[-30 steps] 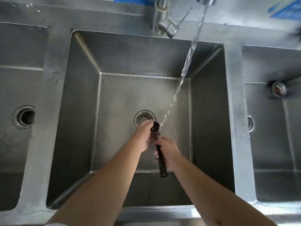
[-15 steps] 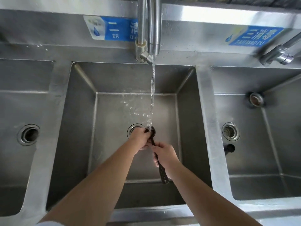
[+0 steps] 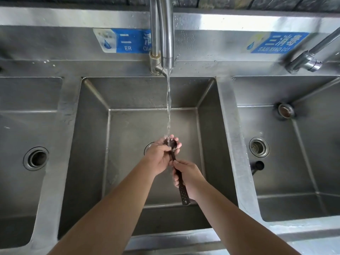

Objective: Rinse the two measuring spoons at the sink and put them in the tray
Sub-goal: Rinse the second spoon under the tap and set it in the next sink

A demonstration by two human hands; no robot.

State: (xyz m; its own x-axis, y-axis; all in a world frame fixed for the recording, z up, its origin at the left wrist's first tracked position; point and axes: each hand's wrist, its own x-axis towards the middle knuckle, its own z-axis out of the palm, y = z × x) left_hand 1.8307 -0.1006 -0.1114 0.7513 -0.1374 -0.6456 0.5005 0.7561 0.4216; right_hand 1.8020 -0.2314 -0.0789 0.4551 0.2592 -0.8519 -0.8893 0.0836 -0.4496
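A dark measuring spoon [image 3: 184, 192] with a long perforated handle is held over the middle basin [image 3: 92, 144] of a steel sink. My right hand [image 3: 189, 176] grips its handle. My left hand [image 3: 162, 153] cups the spoon's bowl, fingers wrapped around it. Water from the faucet [image 3: 167, 43] falls straight onto the bowl and my left fingers. A second dark measuring spoon [image 3: 256, 166] lies in the right basin near its drain. No tray is in view.
The left basin [image 3: 18, 126] and right basin [image 3: 303, 144] flank the middle one, each with a drain. A second faucet [image 3: 309, 56] reaches in at the upper right. Blue labels [image 3: 128, 40] are stuck on the backsplash.
The view has tilted up, showing the faucet and backsplash. The water stream now lands on the spoon's bowl, and my left hand has closed further around it.
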